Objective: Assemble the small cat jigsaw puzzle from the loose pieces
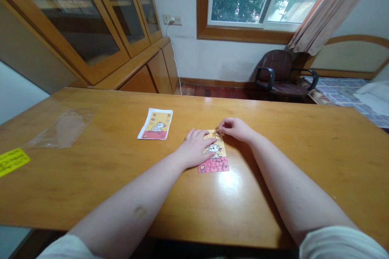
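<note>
A small jigsaw puzzle [216, 158] with a yellow top, a pink bottom and a white cartoon animal lies on the wooden table [273, 194]. My left hand [196, 147] lies flat on the puzzle's left side, fingers stretched out. My right hand [235, 127] is at the puzzle's far top edge, its fingers pinched on a small puzzle piece [218, 132]. A printed card [155, 124] showing the same picture lies to the left of the puzzle.
A clear plastic bag [65, 127] and a yellow note [12, 161] lie at the table's left. Wooden glass-door cabinets [91, 20] stand at the left wall. A dark armchair [281, 75] sits under the window, and a bed [364, 97] is at the far right.
</note>
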The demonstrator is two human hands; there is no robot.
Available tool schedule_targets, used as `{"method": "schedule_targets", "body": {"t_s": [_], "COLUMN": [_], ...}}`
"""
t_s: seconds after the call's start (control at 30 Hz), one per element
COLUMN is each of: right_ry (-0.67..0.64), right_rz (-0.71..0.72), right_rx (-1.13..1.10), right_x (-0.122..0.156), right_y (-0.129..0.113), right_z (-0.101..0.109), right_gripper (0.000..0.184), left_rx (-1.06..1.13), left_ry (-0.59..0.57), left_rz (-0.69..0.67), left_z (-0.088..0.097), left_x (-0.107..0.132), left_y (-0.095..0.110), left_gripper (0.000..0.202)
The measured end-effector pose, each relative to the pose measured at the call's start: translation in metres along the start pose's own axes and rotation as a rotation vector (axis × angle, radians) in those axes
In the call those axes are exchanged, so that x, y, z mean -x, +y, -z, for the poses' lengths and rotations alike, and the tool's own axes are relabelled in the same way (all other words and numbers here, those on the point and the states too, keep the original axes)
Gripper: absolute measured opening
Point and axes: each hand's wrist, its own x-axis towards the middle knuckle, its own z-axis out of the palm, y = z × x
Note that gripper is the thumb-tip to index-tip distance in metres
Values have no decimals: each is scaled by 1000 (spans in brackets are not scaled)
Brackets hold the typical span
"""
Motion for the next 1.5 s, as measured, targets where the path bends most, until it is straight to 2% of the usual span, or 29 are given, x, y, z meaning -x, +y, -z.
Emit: {"method": "schedule_targets", "body": {"t_s": [0.27,0.5,0.73,1.1,1.37,1.5], "right_ry": [-88,-38,-18,-6,25,20], "right_rz": [-85,-139,-208,-206,-236,-239], "right_rx": [281,319,531,470,555,425], "right_x": [5,2,3,4,3,3], "right_y": [-6,-8,-12,-7,-11,-7], "right_z": [8,2,-1,7,-3,3], "right_gripper": [11,18,25,35,35,38], "left_rx": [8,0,16,23,26,30], "left_ry": [-3,-13,-18,-20,-12,-10], "left_rz": [1,11,16,14,11,13], "left_z": [1,1,2,1,1,0], "left_x": [-1,-1,-1,-1,-1,-1], "left_y": [0,0,0,-1,0,-1], "left_gripper": [48,48,48,47,49,47]}}
